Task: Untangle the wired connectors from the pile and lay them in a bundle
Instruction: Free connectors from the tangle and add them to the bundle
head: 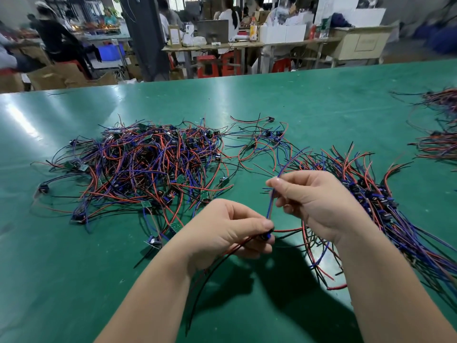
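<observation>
A tangled pile of wired connectors [143,164] with red, blue and black leads lies on the green table, left of centre. To the right, a bundle [376,201] of straightened connectors fans out across the table. My left hand [227,229] pinches one wired connector [266,235] by its small blue part; red and black leads trail from it toward me. Between thumb and forefinger, my right hand [314,201] pinches the blue lead [270,206] of that same connector, which runs up from the left hand. Both hands hover above the table in front of the bundle.
The green table [296,100] stretches far ahead. A few loose connectors [264,142] lie between pile and bundle. More wire heaps [440,125] sit at the right edge. Beyond the table's far edge are people at workbenches, boxes and red stools.
</observation>
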Tool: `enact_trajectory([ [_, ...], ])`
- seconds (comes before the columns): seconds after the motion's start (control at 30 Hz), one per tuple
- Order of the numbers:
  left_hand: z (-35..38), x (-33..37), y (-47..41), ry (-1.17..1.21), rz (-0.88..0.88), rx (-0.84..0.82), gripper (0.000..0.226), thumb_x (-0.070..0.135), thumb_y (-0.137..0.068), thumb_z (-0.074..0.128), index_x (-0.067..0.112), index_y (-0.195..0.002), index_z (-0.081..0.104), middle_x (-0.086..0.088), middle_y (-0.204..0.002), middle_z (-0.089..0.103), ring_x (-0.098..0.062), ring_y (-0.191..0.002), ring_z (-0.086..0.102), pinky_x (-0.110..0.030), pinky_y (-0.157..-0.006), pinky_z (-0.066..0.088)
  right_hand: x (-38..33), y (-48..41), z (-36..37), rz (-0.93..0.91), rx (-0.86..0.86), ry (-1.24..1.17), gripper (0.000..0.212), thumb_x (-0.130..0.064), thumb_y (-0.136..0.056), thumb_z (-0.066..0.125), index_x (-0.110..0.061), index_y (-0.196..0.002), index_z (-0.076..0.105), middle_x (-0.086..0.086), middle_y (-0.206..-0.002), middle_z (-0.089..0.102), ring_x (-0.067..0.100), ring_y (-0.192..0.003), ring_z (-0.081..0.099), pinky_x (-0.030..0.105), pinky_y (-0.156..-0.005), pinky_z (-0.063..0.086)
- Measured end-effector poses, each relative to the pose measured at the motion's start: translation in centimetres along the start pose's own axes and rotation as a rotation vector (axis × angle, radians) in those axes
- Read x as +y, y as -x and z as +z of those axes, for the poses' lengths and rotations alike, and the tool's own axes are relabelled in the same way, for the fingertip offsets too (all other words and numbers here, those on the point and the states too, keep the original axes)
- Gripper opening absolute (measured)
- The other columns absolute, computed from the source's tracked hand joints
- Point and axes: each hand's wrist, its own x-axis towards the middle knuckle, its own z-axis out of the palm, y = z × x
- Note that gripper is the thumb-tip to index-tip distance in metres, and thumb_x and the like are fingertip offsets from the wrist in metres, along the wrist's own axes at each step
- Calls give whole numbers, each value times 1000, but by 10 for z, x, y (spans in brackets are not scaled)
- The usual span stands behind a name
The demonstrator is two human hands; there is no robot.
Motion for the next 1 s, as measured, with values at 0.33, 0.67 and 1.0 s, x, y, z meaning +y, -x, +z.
enact_trajectory([
  [0.33,2,-2,-1,-66,-100,-84,18,21,-71,74,10,-85,72,-8,-76,73,-17,-65,71,-25,-57,57,-8,-7,-15,-21,152,-274,7,-5,-87,60,-4,-82,65,1,-60,68,12,-57,69,13,-41,46],
  [0.67,-1,-1,4,-160,-94,-232,11,17,-80,66,23,-84,75,-5,-80,73,-17,-67,71,-21,-58,54,-9,-10,-18,45,313,-183,28,-18,-92,54,-10,-66,48,-2,-36,41,11,-26,42,11,-31,22],
  [1.0,-7,1,1,230,226,-210,26,33,-59,88,25,-80,75,-5,-83,74,-7,-68,68,-18,-62,53,-6,-9,-15,114,-16,-261,35,-30,-102,35,-6,-98,62,8,-72,71,17,-61,70,18,-46,50],
])
